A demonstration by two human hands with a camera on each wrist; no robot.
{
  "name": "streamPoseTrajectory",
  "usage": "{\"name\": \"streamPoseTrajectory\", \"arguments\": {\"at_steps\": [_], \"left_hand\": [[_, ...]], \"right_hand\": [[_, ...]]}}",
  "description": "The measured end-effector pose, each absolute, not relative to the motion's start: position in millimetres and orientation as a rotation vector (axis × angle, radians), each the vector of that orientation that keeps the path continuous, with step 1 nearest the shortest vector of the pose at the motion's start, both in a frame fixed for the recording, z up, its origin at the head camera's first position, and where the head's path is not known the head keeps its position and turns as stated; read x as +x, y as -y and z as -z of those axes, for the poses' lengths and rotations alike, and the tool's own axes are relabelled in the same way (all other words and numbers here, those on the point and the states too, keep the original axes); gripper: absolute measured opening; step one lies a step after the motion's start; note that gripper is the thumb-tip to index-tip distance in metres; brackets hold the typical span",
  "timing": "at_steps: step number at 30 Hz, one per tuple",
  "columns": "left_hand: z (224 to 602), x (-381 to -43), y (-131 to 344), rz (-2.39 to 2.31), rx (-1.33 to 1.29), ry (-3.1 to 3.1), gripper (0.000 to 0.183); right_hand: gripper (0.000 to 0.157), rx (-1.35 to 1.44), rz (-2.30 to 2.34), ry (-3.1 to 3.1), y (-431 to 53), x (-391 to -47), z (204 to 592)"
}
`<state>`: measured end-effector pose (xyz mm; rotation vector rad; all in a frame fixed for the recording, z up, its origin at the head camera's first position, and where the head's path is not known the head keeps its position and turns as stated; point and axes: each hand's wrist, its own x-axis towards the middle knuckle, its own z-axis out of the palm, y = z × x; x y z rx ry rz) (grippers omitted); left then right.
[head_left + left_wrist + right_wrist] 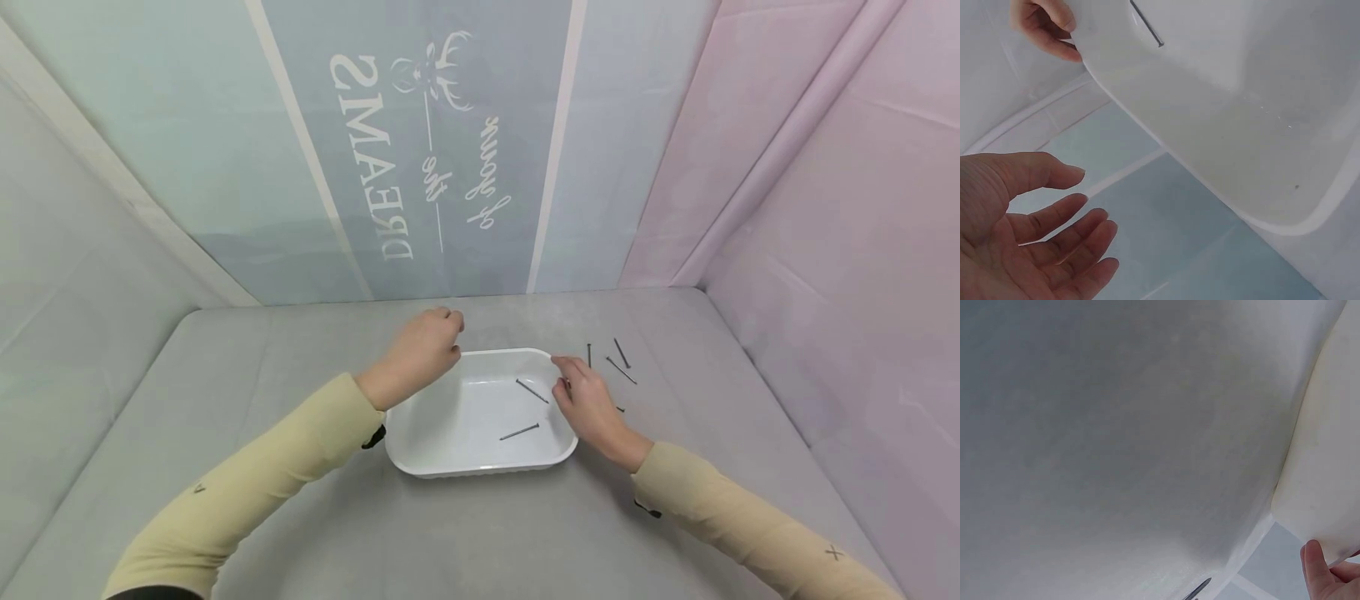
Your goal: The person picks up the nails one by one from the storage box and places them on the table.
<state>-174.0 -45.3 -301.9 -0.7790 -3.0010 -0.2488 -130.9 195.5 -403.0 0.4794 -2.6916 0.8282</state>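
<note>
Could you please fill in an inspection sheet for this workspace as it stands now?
Surface: grey tabletop, plain.
Job's things: white tray holding two nails; at least four more nails lie to its right, one mostly hidden by the right hand.
Clutter: nothing seen.
Hands: left hand near the tray's far-left corner, fingers relaxed, holding nothing; right hand grips the tray's rim at the far right.
Cables: nothing seen.
Surroundings: cloth-like walls, mirrored lettering on the back one.
</note>
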Motion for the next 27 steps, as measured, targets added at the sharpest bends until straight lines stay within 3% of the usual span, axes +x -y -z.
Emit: {"name": "streamPoseTrajectory", "arguments": {"at_steps": [27], "left_hand": [[309.0,-169.2,5.0,0.064,-1.001,2.793,0.016]], "right_hand": [[0.034,0.470,-0.822,2.711,-196.4,-131.3,402.6]]}}
